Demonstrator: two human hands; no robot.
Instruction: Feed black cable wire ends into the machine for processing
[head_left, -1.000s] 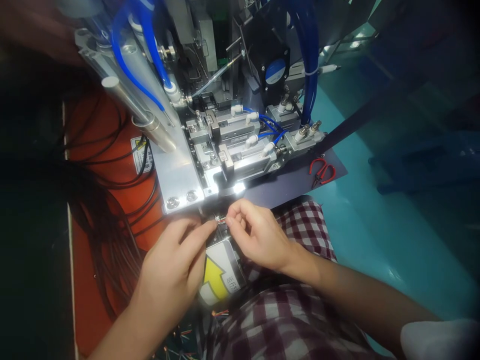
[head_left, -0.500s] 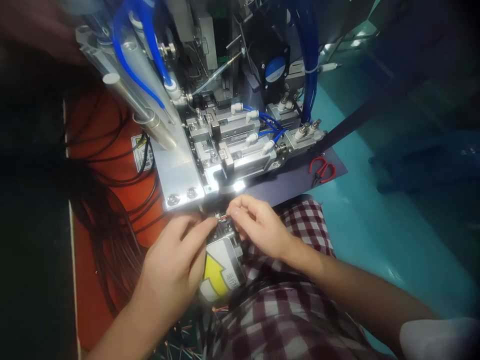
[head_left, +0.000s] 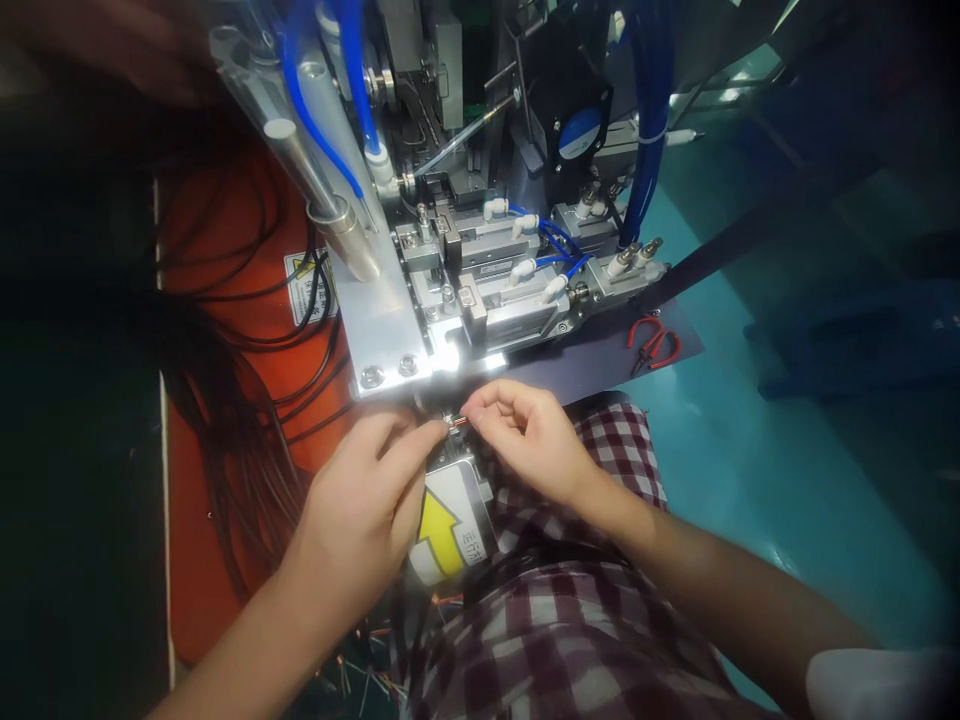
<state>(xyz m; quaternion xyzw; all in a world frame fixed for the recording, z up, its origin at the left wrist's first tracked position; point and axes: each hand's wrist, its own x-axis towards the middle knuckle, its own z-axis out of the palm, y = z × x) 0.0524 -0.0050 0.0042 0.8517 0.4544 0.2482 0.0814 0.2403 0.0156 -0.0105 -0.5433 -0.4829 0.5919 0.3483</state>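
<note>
My right hand (head_left: 536,440) is closed in a pinch on the thin, copper-coloured wires (head_left: 460,421), just in front of the machine. From the left, the thumb and finger of my left hand (head_left: 360,490) pinch together at the other end of these wires; the cable they probably belong to is hidden behind that hand. Directly below the fingertips is a small metal fixture (head_left: 454,445). Nearer to me sits a white block with a yellow arrow label (head_left: 441,530), partly covered by my left hand.
A metal machine plate (head_left: 382,330) with blue air tubes (head_left: 319,130) and small cylinders stands ahead. Black cables (head_left: 240,470) lie over the orange surface (head_left: 195,590) at left. Red-handled cutters (head_left: 654,345) rest on a grey sheet at right. Loose wire ends show at the bottom.
The camera view has shifted, so the machine and both hands appear slightly further right and higher. Both hands keep their pinch at the wires, with little movement relative to the fixture.
</note>
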